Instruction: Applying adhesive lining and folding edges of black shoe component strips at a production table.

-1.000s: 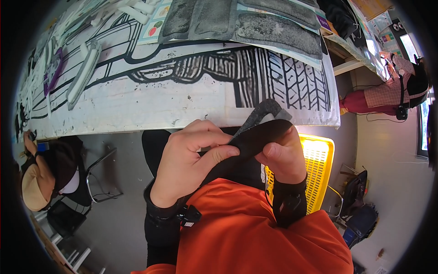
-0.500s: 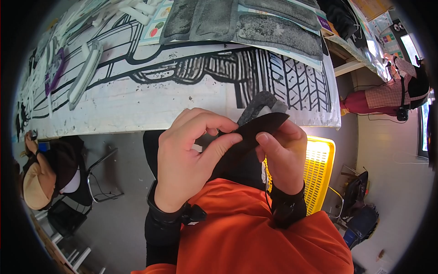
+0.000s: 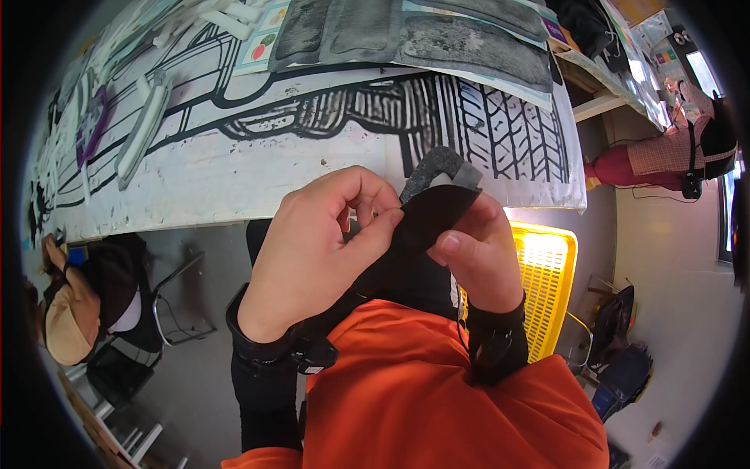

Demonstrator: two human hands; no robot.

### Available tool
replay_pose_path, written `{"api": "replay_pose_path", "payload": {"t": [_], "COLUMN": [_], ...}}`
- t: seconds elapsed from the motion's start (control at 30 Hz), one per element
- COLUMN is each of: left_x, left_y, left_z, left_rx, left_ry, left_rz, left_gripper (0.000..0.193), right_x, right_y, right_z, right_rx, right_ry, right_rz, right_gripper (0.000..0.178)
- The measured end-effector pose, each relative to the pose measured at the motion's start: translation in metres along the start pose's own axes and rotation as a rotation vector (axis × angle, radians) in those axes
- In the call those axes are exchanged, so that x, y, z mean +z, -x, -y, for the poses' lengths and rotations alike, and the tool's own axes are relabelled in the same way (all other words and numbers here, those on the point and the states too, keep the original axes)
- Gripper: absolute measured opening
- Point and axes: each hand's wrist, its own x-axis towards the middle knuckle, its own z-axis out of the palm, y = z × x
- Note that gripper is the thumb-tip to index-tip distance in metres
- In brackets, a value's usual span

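Between my two hands, off the table's near edge, is a thin black sheet-like piece (image 3: 428, 223) with a curved outer edge. A grey, rough-textured curved piece (image 3: 428, 170) with a pale patch shows just beyond it; whether the two are joined I cannot tell. My left hand (image 3: 332, 234) pinches the black piece's left edge between thumb and fingers. On the opposite side my right hand (image 3: 478, 254) grips it, thumb in front and fingers partly hidden behind. Its lower part blends into dark clothing.
The table (image 3: 328, 184) has a cover with black line drawings. Flat grey pads (image 3: 476, 47) lie at its far side, white strips (image 3: 144, 129) at the left. A yellow plastic basket (image 3: 556, 289) stands right of me. One person (image 3: 74, 313) is at the left, another (image 3: 664, 156) at the right.
Both hands and the black piece have shifted a little to the left. My left wrist has swung outward, and the grey piece sits slightly farther from me.
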Motion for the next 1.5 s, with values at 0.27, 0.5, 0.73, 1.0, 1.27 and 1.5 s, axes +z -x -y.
{"api": "replay_pose_path", "payload": {"t": [0.27,0.5,0.73,1.0,1.27,1.5], "left_x": [0.006,0.009,0.006,0.007,0.006,0.009], "left_y": [0.004,0.006,0.006,0.008,0.013,0.015], "left_z": [0.006,0.001,0.001,-0.006,-0.008,-0.004], "left_rx": [0.049,0.016,0.035,0.167,0.189,0.161], "left_ry": [0.075,0.175,0.137,0.012,0.019,0.157], "left_rz": [-0.061,-0.06,-0.056,-0.113,-0.111,-0.115], "left_gripper": [0.007,0.008,0.008,0.011,0.016,0.014], "right_x": [-0.01,-0.01,-0.011,-0.005,0.002,0.02], "right_y": [-0.011,-0.01,-0.009,-0.014,-0.008,-0.003], "right_z": [-0.01,-0.015,-0.005,0.013,0.017,0.018], "right_rx": [0.104,0.094,0.08,-0.064,-0.08,-0.086], "right_ry": [-0.127,-0.205,-0.313,-0.061,-0.031,0.053], "right_rz": [0.022,0.026,0.098,0.168,0.106,-0.154], "right_gripper": [0.035,0.037,0.043,0.047,0.039,0.022]}}
